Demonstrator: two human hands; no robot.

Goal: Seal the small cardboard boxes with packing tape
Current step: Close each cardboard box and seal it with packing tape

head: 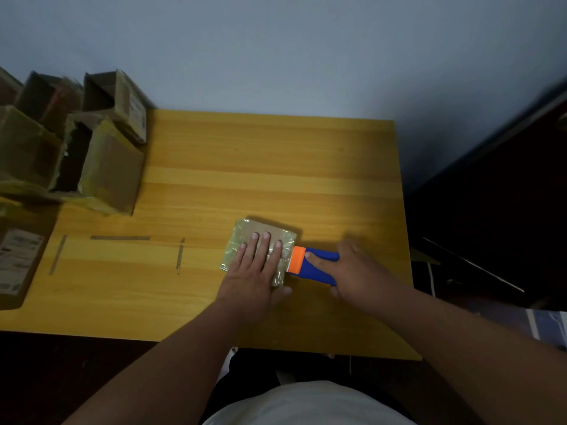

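A wooden table with a yellow-orange top of lengthwise planks stands against a plain pale blue-grey wall. Three thin dark marks lie on its left part. To the right, dark furniture stands close beside the table, its detail lost in shadow. The floor under the near edge is dark. The light is dim and even.
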